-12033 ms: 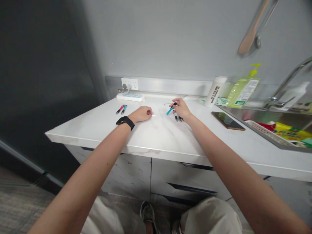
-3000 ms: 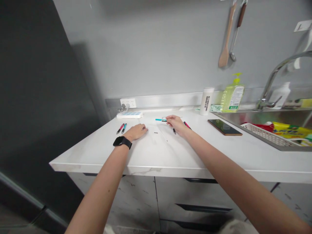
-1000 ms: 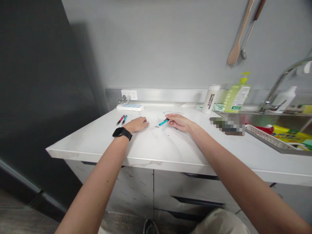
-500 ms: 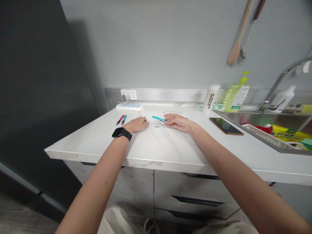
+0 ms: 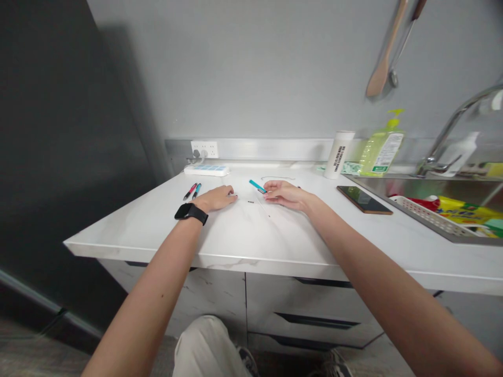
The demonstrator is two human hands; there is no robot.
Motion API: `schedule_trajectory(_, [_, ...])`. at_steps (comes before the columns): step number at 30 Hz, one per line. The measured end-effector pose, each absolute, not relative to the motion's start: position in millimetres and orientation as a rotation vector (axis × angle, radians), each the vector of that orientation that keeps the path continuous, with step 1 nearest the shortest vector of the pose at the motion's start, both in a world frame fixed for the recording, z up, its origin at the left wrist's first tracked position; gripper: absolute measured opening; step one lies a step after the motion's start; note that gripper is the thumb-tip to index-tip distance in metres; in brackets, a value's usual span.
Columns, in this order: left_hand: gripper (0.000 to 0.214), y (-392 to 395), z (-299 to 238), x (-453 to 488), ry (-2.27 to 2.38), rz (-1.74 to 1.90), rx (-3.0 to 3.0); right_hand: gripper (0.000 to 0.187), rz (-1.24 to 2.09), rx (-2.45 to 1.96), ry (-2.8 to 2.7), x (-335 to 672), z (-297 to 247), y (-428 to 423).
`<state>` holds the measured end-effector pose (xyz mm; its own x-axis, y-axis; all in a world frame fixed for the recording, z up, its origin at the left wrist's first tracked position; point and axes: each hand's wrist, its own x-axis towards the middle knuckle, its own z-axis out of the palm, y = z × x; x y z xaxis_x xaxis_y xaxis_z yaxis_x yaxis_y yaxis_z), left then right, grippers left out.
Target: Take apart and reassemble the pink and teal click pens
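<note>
My right hand [image 5: 283, 192] rests on the white counter [image 5: 251, 235], its fingers closed on the end of a teal pen barrel [image 5: 257, 186] that points up and to the left. My left hand [image 5: 217, 198], with a black watch on the wrist, lies on the counter with its fingers curled; whether it holds anything is hidden. Between the two hands lie a tiny dark part [image 5: 250, 201] and a thin pale refill [image 5: 264, 207]. A pink pen [image 5: 189, 190] and a teal pen [image 5: 196, 190] lie side by side left of my left hand.
A white power strip [image 5: 206, 170] sits by the wall socket. A phone [image 5: 363, 199] lies right of my right arm. Behind it stand a white tube [image 5: 335, 155] and a green soap bottle [image 5: 381, 148]. A sink with a basket [image 5: 440, 217] is at far right.
My right hand has turned the teal barrel several ways, from pointing left and down to pointing up and left. My left hand has stayed in place. The view shifted slightly.
</note>
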<state>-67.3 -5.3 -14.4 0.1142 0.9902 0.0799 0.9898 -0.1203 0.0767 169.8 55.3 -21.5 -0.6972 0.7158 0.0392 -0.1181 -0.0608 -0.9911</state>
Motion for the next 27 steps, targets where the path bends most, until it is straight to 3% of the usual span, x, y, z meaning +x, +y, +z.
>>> schedule_trajectory(20, [0.041,-1.8,-17.4,-69.6,2.188,0.311,2.322,0.005,1.833,-0.703,-1.579,165.9,-21.9,59.1])
schedule_trajectory(23, [0.033,-2.7,-17.3,-71.2,2.186,0.314,2.33,0.006,1.623,-0.752,-1.637,163.4,-22.9,63.3])
schedule_trajectory(27, [0.03,-7.5,-15.3,-69.5,2.165,0.321,2.381,0.013,0.923,-0.989,-1.886,157.7,-25.2,68.0])
